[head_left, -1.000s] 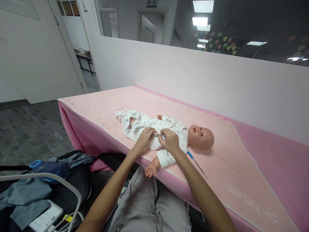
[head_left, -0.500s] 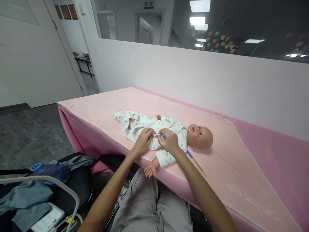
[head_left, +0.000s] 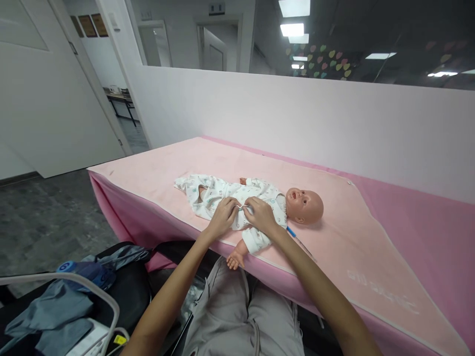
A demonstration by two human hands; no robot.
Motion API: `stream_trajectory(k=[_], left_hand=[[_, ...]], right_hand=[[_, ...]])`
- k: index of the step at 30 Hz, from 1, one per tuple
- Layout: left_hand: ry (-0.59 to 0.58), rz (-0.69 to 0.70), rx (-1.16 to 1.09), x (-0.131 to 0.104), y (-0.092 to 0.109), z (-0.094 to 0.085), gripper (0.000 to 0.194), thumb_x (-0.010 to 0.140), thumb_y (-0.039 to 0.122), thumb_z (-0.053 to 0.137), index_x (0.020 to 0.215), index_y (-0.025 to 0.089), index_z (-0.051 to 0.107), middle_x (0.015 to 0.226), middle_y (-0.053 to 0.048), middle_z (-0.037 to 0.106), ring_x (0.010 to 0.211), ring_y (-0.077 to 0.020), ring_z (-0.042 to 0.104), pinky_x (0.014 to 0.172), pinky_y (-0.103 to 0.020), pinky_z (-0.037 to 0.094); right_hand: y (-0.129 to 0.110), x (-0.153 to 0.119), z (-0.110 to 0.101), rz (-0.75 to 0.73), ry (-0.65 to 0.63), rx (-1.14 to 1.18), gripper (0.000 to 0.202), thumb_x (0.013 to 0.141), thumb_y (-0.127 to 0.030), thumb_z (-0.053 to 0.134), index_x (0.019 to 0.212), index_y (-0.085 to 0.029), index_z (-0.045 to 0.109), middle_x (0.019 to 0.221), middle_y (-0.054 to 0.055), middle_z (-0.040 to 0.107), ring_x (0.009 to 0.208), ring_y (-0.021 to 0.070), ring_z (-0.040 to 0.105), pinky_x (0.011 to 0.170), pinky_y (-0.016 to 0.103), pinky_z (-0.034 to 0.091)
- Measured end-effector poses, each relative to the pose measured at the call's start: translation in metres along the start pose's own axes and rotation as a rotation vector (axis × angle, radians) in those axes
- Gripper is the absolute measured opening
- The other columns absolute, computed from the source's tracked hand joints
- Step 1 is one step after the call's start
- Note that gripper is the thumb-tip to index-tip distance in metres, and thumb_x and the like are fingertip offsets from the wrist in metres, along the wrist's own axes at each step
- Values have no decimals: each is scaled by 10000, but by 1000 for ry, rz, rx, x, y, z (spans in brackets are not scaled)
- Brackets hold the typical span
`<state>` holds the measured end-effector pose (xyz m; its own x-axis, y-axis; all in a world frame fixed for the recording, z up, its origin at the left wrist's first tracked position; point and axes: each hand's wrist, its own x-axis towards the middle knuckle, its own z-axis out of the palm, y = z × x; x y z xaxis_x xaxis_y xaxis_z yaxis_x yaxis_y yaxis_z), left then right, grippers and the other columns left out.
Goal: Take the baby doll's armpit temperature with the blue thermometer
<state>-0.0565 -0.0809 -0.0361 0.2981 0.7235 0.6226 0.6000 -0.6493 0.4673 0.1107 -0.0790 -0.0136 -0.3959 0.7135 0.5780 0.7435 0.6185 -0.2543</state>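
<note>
A baby doll (head_left: 305,205) lies on its back on the table, its head to the right. It wears a white printed baby outfit (head_left: 260,187). At the doll's waist, my left hand (head_left: 224,215) pinches one end of a thin white tie string (head_left: 241,206) on the clothing. My right hand (head_left: 261,216) pinches the string's other side, fingertips a short gap apart. Whether the string is knotted is too small to tell. Beside my right forearm lies a thin stick with a blue end (head_left: 291,231), partly hidden by the arm.
A pink cloth (head_left: 156,173) covers the table, which meets a white wall (head_left: 297,118) at the back. The doll's near arm hangs over the front edge. To the left, a black chair (head_left: 129,282) holds grey clothing (head_left: 52,306) and a blue bottle (head_left: 89,273).
The camera view has tilted and shifted slightly. Both hands stay at the doll's waist, with the string between them looking a little more arched.
</note>
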Motion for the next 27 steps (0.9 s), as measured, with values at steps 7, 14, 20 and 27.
stream_trajectory(k=[7,14,20,27], left_hand=[[-67,26,124,13,-1,-6,204,896,321,422,856,174,556,951,-69,498,932,-213,467,872,-371,388],[-258,-3,93,37,-14,-23,325,859,458,450,726,190,576,908,-53,513,909,-219,466,809,-352,397],[-288,91,274,61,-35,-28,474,876,499,388,573,183,571,767,-65,545,790,-215,471,753,-357,371],[-104,108,319,63,-37,-28,273,759,476,580,788,208,619,881,-60,582,851,-230,504,777,-352,382]], right_hand=[[1,-60,-51,125,62,51,213,811,-249,509,1005,-198,580,1211,83,521,1125,206,491,943,329,405],[27,-161,-75,527,104,-355,198,827,-303,495,877,-154,616,943,113,640,934,253,555,805,359,417],[24,-163,-101,751,-33,-365,250,863,-315,414,748,-205,607,678,42,647,675,208,594,605,287,370],[21,-132,-136,803,181,6,259,748,-450,551,719,-207,636,684,33,666,661,188,602,593,253,401]])
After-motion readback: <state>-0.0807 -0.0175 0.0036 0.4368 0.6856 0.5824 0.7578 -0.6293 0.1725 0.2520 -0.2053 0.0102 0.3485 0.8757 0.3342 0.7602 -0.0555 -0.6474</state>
